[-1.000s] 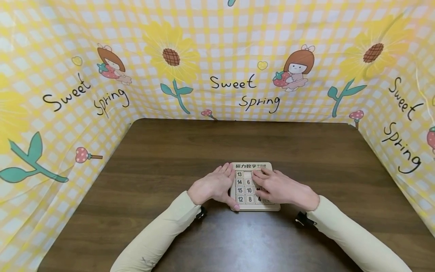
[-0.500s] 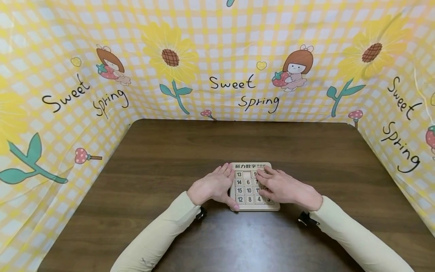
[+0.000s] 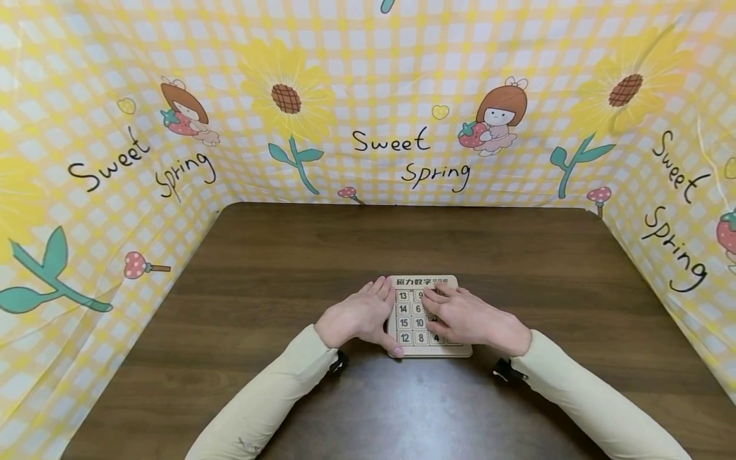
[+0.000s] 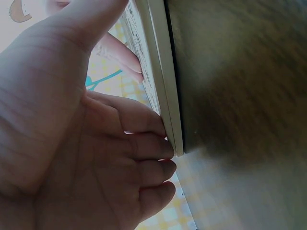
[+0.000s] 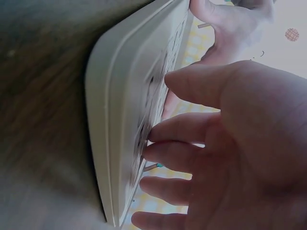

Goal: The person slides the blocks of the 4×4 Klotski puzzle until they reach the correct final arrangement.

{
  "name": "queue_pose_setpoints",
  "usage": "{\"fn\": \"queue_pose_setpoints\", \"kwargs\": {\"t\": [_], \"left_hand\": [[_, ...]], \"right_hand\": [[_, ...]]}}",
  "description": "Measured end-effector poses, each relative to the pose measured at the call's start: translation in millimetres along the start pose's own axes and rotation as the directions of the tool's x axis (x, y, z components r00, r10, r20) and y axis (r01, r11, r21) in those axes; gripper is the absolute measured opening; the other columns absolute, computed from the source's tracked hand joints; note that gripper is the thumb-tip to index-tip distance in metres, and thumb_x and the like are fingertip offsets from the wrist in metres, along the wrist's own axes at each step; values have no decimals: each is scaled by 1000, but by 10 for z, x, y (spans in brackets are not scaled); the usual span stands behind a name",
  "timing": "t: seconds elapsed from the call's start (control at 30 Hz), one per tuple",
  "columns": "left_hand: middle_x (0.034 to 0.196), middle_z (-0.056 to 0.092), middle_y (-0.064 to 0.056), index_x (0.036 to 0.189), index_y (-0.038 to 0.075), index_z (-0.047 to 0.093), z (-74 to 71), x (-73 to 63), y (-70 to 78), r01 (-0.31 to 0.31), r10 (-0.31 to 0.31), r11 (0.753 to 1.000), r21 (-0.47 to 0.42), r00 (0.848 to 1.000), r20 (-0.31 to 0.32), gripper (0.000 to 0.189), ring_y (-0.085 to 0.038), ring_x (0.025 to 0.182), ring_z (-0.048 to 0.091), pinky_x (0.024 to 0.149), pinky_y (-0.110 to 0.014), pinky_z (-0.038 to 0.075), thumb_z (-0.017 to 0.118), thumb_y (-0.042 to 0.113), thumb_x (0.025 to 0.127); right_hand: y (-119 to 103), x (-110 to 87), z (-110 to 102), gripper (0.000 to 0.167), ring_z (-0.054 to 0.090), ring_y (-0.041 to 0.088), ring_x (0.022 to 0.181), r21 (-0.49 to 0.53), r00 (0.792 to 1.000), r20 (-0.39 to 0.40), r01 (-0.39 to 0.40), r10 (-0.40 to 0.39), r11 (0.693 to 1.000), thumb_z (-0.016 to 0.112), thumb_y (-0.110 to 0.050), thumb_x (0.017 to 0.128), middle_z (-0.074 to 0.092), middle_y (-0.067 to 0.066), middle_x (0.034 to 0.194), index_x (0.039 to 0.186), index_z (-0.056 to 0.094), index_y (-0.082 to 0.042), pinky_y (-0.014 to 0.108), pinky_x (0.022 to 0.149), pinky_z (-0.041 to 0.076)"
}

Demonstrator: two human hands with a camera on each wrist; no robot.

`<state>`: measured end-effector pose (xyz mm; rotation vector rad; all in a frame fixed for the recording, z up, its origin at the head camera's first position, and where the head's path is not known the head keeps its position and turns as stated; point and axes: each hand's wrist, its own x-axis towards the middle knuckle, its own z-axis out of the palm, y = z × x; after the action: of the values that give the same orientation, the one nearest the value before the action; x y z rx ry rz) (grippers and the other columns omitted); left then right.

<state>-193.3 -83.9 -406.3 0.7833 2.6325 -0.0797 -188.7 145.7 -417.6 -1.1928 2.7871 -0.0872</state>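
Observation:
A pale wooden number slide puzzle [image 3: 428, 351] lies flat on the table, with black-numbered square tiles in its frame. My left hand [image 3: 361, 317] rests along its left edge, fingertips against the side and thumb on the near left corner. Over the right half is my right hand [image 3: 473, 320], whose extended fingers touch the tiles. One fingertip is on the tile marked 9 [image 3: 419, 296] in the top row, beside the 13 tile [image 3: 403, 296]. Several tiles at the right are hidden under this hand. In the right wrist view the puzzle's thick rim [image 5: 114, 120] shows.
The dark brown wooden table [image 3: 322, 239] extends around the puzzle. A yellow checked cloth [image 3: 368, 76] printed with flowers and lettering hangs behind and at both sides. Black devices [image 3: 338, 362] sit at both wrists.
The 9 tile has slid left into the top-row gap beside 13. My right hand first drew slightly right, then moved left with its fingers on the tiles. The left hand stays in place.

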Motion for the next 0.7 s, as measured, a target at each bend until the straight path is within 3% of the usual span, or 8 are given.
{"fn": "queue_pose_setpoints", "kwargs": {"t": [0.37,0.7], "left_hand": [[165,8,-19,156,0,15,3,4,-5,-6,6,1000,-10,1000,-2,128,-29,154,9,127,-39,13,67,78,69],[165,9,-19,156,0,16,5,6,-6,-3,3,1000,-7,1000,-4,128,-29,154,9,127,-40,14,68,78,69]], "right_hand": [[-30,22,0,56,35,42,143,10,999,35,-10,9,1000,55,-35,100,43,17,152,145,46,-3,63,107,40],[-20,-8,-16,57,38,43,141,7,1000,6,3,-4,1000,56,-34,99,45,18,151,144,46,-1,63,106,41]]}}
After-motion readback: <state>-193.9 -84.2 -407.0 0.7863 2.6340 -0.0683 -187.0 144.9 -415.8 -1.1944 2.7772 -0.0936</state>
